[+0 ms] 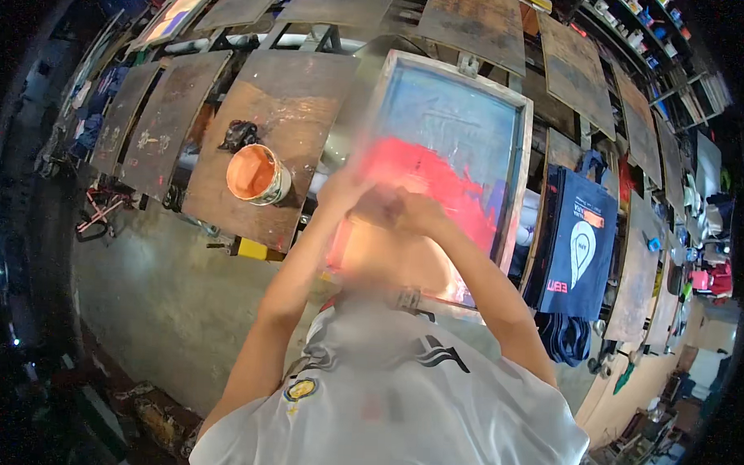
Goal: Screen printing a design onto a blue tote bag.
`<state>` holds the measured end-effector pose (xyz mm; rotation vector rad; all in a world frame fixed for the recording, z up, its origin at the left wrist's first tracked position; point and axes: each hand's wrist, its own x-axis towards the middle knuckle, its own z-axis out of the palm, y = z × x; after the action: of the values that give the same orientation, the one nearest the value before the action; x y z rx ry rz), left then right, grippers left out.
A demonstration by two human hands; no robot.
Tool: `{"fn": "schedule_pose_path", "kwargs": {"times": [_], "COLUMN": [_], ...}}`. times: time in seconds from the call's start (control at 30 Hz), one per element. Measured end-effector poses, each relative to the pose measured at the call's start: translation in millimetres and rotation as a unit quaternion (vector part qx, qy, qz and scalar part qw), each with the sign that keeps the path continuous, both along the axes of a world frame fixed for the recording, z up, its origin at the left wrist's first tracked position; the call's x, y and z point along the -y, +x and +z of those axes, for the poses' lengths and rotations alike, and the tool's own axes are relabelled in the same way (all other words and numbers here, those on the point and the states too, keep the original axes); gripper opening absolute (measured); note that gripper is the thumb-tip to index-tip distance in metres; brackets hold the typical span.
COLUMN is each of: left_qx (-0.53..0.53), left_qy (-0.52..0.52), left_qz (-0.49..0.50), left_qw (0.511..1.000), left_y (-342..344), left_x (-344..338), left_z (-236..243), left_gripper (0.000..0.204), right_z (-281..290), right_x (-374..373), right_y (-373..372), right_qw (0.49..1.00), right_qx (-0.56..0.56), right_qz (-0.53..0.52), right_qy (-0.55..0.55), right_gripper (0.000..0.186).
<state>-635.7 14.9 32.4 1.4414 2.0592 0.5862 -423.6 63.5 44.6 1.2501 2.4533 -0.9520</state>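
A screen-printing frame (519,172) with pale wooden sides lies in front of me. Wet red ink (411,164) covers the middle of its bluish mesh (450,112). Both hands are over the near half of the screen, close together. My left hand (346,194) is blurred, its fingers curled inward. My right hand (419,214) is closed beside it. Between them is a dark reddish blur, and the shape of what they grip cannot be made out. Below the hands, the near end of the mesh looks bright and orange-toned.
An ink tub (277,190) with orange inside stands on a wooden board (291,82) to the left, beside a crumpled black bag (239,135). At right, a dark blue printed tote bag (581,240) lies on another board. More boards (469,23) ring the far side.
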Motion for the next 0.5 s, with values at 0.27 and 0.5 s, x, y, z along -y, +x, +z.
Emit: {"fn": "schedule_pose_path", "kwargs": {"times": [0.27, 0.5], "left_qx": [-0.103, 0.088], "left_qy": [0.074, 0.134], "left_qz": [-0.197, -0.418], "left_qw": [0.972, 0.894], "left_y": [53, 131], "left_x": [-49, -82], "left_z": [45, 34], "left_gripper": [0.056, 0.051], "right_z": [-4, 6], "right_x": [34, 85], "right_y": [65, 117], "right_qw": [0.972, 0.925], "right_qx": [-0.186, -0.213], "right_qz": [-0.134, -0.302], "right_qy": [0.047, 0.086], "right_gripper": [0.049, 0.077]}}
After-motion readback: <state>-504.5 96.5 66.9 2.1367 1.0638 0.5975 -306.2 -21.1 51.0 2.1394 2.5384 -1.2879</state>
